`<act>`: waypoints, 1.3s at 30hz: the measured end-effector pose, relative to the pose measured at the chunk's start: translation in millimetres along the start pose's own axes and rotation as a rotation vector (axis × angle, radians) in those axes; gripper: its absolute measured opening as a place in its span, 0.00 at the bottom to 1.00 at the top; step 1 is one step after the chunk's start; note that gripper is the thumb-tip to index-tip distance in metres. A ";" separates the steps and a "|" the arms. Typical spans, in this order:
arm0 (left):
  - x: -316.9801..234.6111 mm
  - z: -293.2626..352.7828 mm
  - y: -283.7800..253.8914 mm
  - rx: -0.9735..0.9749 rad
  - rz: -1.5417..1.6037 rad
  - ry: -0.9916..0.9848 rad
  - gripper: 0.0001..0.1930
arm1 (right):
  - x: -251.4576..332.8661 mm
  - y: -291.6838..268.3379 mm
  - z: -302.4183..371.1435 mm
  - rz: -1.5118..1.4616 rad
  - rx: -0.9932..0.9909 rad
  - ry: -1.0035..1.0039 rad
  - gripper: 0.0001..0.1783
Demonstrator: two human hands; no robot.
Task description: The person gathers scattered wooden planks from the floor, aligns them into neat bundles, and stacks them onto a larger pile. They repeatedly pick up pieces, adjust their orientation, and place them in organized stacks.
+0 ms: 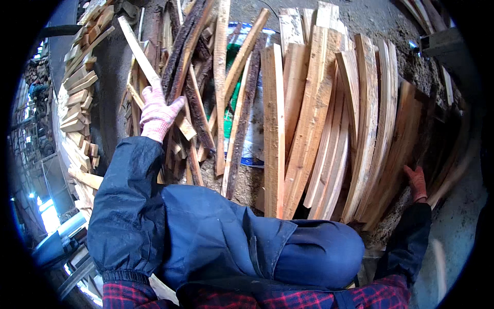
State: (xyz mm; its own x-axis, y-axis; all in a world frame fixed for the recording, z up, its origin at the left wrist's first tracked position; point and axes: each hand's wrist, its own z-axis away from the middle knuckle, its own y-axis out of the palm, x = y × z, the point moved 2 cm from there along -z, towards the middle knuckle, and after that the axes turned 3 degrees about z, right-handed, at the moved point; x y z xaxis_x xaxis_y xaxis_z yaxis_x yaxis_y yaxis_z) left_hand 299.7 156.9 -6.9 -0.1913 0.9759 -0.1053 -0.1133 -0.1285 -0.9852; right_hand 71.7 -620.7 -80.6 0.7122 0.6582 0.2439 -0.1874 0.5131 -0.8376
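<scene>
My left hand, in a pale pink glove, lies over a light wood strip on the loose pile at the left. Its thumb stands apart from the fingers, and the hand looks open. The strip slants away past the fingertips. Far to the right, my right hand, in a reddish glove, reaches beside a long brown board. Its fingers look apart with nothing seen in them, though shadow darkens that spot. Between the hands lie long planks side by side, pointing away from me.
Short cut wood pieces are stacked along the left. Dark bark-edged strips cross in the loose pile. A white, blue and green sheet lies beneath some wood. My bent knee is close to the planks' near ends.
</scene>
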 end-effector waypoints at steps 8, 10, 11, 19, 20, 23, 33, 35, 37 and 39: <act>-13.4 3.5 -56.4 0.089 -0.097 0.105 0.47 | 254.7 -58.5 152.6 -0.425 0.027 -0.316 0.18; -29.1 5.4 -64.0 0.029 0.030 0.296 0.44 | 327.8 -44.7 191.6 -0.507 0.147 -0.416 0.18; -23.3 15.1 -84.0 -0.040 0.175 0.384 0.43 | 373.4 -17.1 202.2 -0.512 0.298 -0.469 0.20; -42.0 67.7 -56.8 0.511 1.374 -0.056 0.21 | 522.0 136.0 282.5 0.124 0.730 -1.135 0.39; -28.0 63.5 -64.9 0.445 1.338 -0.078 0.20 | 516.2 121.7 276.1 -0.001 0.612 -1.141 0.40; 20.9 32.7 -52.2 0.322 1.200 -0.175 0.18 | 451.5 96.2 210.5 -0.282 0.019 -0.929 0.35; 64.7 -28.7 -58.7 -0.065 -0.166 -0.076 0.44 | 104.7 20.2 16.6 0.226 -0.408 0.241 0.44; 36.5 -14.6 -75.7 -0.209 0.014 0.003 0.38 | 74.2 29.8 4.8 0.105 -0.359 0.334 0.50; 16.3 6.8 -66.0 -0.273 0.486 0.146 0.31 | 65.0 32.3 -7.6 0.167 -0.206 0.383 0.59; -40.5 39.7 -60.9 -0.054 0.616 0.101 0.26 | 34.0 26.9 -15.3 0.163 -0.302 0.404 0.58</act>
State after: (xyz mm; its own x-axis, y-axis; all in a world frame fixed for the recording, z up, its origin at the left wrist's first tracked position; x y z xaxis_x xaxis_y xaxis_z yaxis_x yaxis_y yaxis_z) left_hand 275.6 118.2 62.8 -0.1120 0.7375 -0.6660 0.0384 -0.6665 -0.7445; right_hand 101.2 -592.9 -102.3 0.9053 0.4206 -0.0590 -0.1567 0.2016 -0.9669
